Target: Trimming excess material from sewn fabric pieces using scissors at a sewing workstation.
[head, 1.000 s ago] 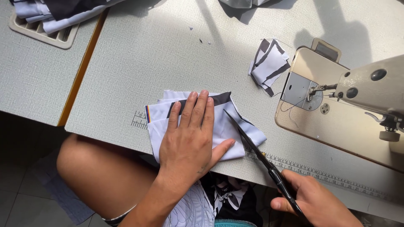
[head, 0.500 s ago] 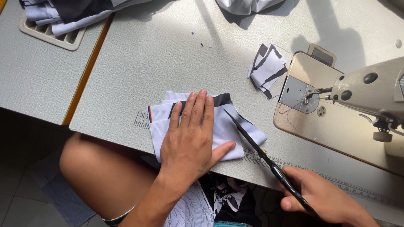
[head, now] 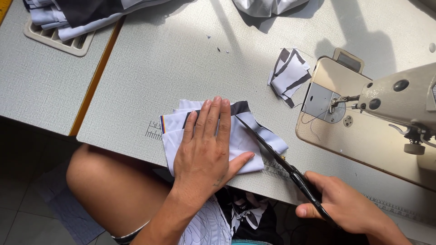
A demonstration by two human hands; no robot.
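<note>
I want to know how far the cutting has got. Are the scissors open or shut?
Shut or nearly shut: the scissors show as one thin dark line across the white cloth, held by the right hand.

Matt textured grey tabletop (head: pixel 181 59), smooth white cloth (head: pixel 245 140), dark metal scissors (head: pixel 272 152)

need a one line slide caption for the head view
Left hand flattens folded white fabric while right hand works scissors beside sewing machine.

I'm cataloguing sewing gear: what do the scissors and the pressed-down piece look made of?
Scissors: likely metal blades, dark and matte; handles hidden inside the right hand. Piece under the left hand: thin white fabric with dark trim, folded in soft layers.
</note>
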